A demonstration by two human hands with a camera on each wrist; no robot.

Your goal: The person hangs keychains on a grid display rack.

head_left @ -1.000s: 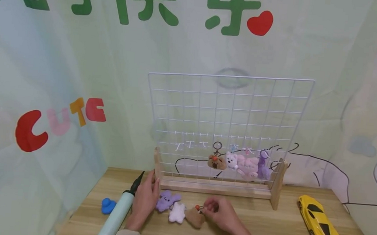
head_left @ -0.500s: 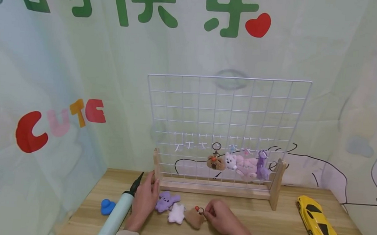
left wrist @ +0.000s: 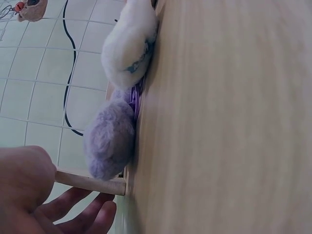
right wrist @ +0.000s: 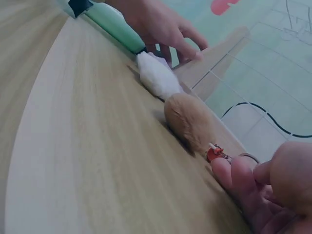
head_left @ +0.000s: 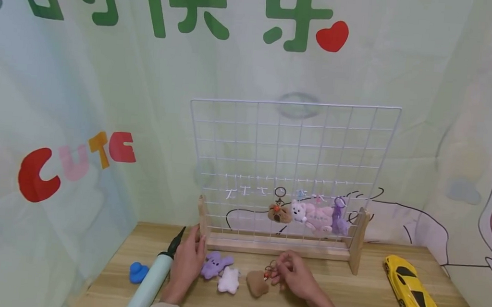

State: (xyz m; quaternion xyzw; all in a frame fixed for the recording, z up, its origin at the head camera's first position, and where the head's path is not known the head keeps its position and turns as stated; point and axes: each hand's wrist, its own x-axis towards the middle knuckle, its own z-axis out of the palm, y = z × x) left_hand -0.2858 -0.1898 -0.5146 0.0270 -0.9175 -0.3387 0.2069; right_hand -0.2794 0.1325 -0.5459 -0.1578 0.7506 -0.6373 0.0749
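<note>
At the left wooden upright [left wrist: 92, 183] of the white wire grid rack, my left hand [head_left: 189, 257] holds on, thumb on one side and fingers on the other. My right hand [head_left: 299, 276] pinches the metal ring [right wrist: 249, 157] of a brown plush keychain [head_left: 257, 283]; a red bell [right wrist: 214, 153] hangs between ring and plush. The brown plush lies on the table, left of that hand. Beside it are a white plush [head_left: 229, 280] and a purple plush [head_left: 216, 265], the latter close to my left hand.
Several plush keychains hang on the wire grid [head_left: 290, 147], among them a brown bear [head_left: 279, 213] and a pink plush [head_left: 320, 218]; white hooks sit left of them. A pale green pump [head_left: 149, 285] and blue duck [head_left: 138, 272] lie left, a yellow toy car [head_left: 410, 289] right.
My right hand has moved slightly up toward the rack, drawing the ring and bell out from the brown plush, which has turned and shifted a little. The left hand stays on the upright.
</note>
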